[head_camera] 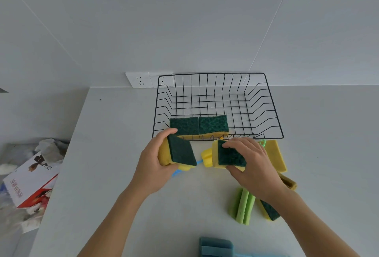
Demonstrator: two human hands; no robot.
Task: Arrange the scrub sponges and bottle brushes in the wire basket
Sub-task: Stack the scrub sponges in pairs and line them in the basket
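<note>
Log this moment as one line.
left hand: holds yellow-green scrub sponge | right hand: holds second sponge | black wire basket: two sponges

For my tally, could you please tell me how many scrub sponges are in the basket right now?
2: left sponge and right sponge, touching side by side, green side up, along the basket near edge. None seems hidden.

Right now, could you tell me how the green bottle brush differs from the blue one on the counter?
The green bottle brush lies fully in view, angled beside the right hand; the blue bottle brush is cut off by the frame's bottom edge. The green sits farther from the person than the blue. Both have ribbed sponge heads and lie outside the wire basket.
</note>
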